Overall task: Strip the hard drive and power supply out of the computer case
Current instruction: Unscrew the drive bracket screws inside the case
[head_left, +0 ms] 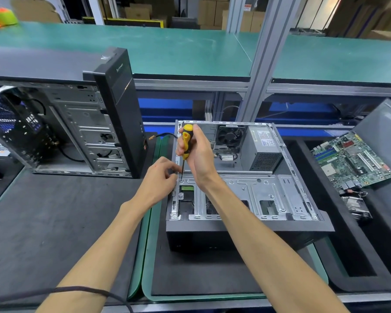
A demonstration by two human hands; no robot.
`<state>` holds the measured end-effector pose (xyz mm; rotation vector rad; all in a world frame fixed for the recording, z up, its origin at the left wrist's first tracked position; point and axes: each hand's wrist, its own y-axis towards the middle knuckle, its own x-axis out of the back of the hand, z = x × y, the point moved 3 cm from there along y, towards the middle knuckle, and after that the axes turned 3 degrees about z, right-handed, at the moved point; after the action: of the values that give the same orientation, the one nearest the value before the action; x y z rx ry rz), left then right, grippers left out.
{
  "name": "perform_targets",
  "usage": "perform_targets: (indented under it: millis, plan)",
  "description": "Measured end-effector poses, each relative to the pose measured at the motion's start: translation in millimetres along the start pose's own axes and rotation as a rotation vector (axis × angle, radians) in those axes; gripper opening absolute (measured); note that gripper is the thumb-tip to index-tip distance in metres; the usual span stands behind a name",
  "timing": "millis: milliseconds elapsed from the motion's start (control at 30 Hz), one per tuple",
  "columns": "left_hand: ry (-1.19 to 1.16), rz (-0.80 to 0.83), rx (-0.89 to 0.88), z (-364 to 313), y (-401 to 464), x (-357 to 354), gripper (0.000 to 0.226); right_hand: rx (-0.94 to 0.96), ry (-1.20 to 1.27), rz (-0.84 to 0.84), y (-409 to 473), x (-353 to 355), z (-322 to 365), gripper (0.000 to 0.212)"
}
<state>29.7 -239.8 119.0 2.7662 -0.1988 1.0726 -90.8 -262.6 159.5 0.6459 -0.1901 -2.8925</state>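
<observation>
The right hand (198,152) grips a screwdriver (185,144) upright at the open case's (246,224) left edge; left hand's (160,177) fingers pinch beside its tip; a second case (81,132) stands left, motherboard (352,161) right

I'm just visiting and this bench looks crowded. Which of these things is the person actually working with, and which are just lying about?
In use:
- open computer case lying flat
- yellow screwdriver, gripped by the right hand, tip at a screw
- left hand, fingers by the shaft
- power supply, inside the case

Lying about:
- upright black tower
- loose motherboard
- cardboard boxes behind
</observation>
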Motion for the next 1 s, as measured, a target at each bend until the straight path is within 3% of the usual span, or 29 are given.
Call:
perform_targets:
  millis: [267, 467, 633, 800, 1000]
  plan:
    - [0.003, -0.008, -0.005, 2, 0, 0, 0.028, -0.014, -0.069, 0.016, -2, -1, 1, 0.031]
    - [-0.016, -0.008, -0.004, 1, 0, 0, 0.032, -0.043, -0.11, 0.043, -1, -6, 5, 0.049]
    - [-0.021, -0.005, -0.001, 2, -1, 0, 0.033, 0.016, -0.189, 0.018, -6, -9, 10, 0.03]
    - [-0.028, -0.002, 0.001, 2, -1, -1, 0.032, -0.015, -0.205, 0.001, -3, -9, 15, 0.053]
    - [-0.038, -0.001, 0.004, 0, -2, 1, 0.035, 0.012, -0.179, 0.018, -4, -11, 13, 0.055]
